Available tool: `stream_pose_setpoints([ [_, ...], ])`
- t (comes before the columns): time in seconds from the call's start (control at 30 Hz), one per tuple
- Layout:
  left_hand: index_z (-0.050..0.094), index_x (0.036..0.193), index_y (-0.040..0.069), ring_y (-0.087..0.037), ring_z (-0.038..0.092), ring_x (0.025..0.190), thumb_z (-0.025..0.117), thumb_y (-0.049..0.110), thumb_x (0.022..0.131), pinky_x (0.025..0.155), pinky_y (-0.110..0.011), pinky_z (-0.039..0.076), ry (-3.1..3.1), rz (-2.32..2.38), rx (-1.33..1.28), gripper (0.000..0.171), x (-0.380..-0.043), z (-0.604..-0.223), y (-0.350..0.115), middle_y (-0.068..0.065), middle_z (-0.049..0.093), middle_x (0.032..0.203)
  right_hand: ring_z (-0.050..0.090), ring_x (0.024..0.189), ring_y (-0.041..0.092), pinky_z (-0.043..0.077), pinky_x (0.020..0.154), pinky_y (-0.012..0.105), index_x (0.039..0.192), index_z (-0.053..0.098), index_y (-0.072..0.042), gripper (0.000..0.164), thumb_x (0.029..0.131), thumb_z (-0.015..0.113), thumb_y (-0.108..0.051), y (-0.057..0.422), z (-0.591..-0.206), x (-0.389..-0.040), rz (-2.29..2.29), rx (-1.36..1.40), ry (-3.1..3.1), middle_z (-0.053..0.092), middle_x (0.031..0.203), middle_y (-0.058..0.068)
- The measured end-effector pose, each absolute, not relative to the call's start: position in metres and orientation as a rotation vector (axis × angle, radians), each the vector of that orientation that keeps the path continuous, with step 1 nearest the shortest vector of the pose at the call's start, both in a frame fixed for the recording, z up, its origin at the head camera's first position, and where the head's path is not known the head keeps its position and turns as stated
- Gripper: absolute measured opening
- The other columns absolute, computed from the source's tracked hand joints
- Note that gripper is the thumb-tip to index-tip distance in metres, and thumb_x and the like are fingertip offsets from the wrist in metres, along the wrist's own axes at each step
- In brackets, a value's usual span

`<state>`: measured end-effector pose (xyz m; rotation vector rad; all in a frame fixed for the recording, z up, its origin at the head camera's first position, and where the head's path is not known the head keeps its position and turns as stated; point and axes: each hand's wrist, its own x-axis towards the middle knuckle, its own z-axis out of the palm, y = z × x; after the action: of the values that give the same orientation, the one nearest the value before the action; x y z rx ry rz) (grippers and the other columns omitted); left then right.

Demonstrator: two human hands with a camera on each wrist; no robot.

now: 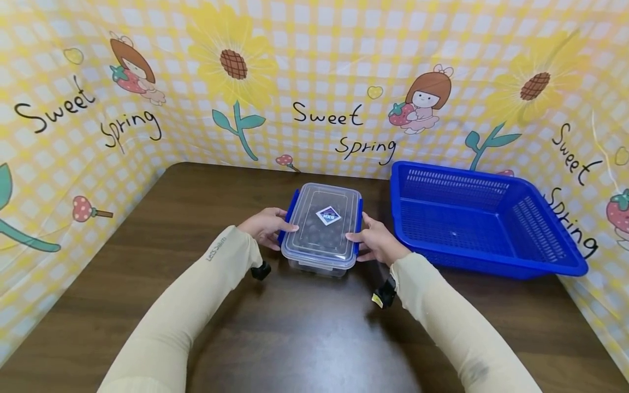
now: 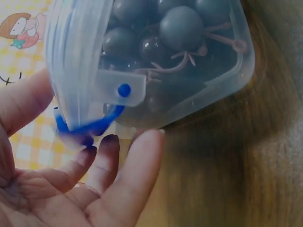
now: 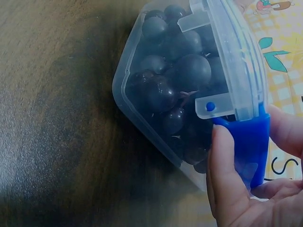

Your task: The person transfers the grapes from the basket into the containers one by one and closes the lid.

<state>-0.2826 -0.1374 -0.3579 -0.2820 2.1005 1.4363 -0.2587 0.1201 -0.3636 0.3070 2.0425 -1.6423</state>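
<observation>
A clear plastic food container (image 1: 321, 199) with a lid and blue side clips is at the middle of the table, its lid on. Dark round grapes (image 3: 191, 73) on stems show through its walls. My left hand (image 1: 267, 226) holds the container's left side, thumb on the lid's edge and fingers by the blue clip (image 2: 97, 126), which stands out from the wall in the left wrist view. My right hand (image 1: 379, 240) grips the opposite side, its thumb on the lid and its fingers about the other blue clip (image 3: 251, 149), which lies against the rim.
A blue plastic basket (image 1: 454, 262) with slotted walls stands to the right of the container. The brown wooden table (image 1: 295, 338) meets a yellow checked cloth (image 1: 324, 71) at its back and sides.
</observation>
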Motion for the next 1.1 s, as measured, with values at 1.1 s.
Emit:
stream_pose_setpoints([
  [1.1,0.045,0.124,0.003,-0.02,0.063,0.061,0.068,0.006,0.088,0.052,-0.03,0.055,2.048,1.611,-0.298,0.042,-0.287,-0.365,-0.135,-0.01,0.062,0.086,0.068,0.09,0.03,0.056,0.074,0.043,0.156,0.007,-0.024,0.083,0.094,0.06,-0.009,0.12,-0.363,-0.261,-1.635,0.321,2.048,0.062,0.12,0.021],
])
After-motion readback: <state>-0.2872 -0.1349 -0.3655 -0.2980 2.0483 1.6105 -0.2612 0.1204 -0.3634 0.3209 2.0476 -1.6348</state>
